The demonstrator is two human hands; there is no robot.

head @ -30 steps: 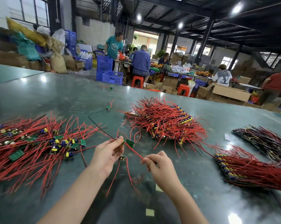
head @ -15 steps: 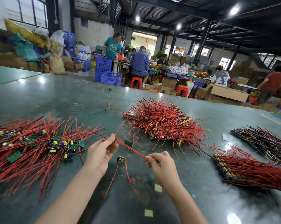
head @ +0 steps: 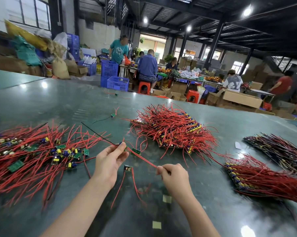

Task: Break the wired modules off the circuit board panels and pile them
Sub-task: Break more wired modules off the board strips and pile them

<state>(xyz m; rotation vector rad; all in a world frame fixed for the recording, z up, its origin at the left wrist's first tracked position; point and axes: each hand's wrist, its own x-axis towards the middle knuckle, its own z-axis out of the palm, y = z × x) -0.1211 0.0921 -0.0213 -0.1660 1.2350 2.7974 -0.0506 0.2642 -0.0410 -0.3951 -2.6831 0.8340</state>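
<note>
I can read no text, label, brand or number anywhere here. The white shirt (head: 233, 83) of a seated person far behind my worktop carries large dark marks, too blurred for me to make out.

Both forearms were left bare to the frame edge; no sleeve, glove, ring or watch was worn on the left hand (head: 108, 161) or right hand (head: 175, 177).

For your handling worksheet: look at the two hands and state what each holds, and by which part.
Left hand pinches a wired module at its board end; right hand pinches the far end of its red wire, stretched between them.
</note>
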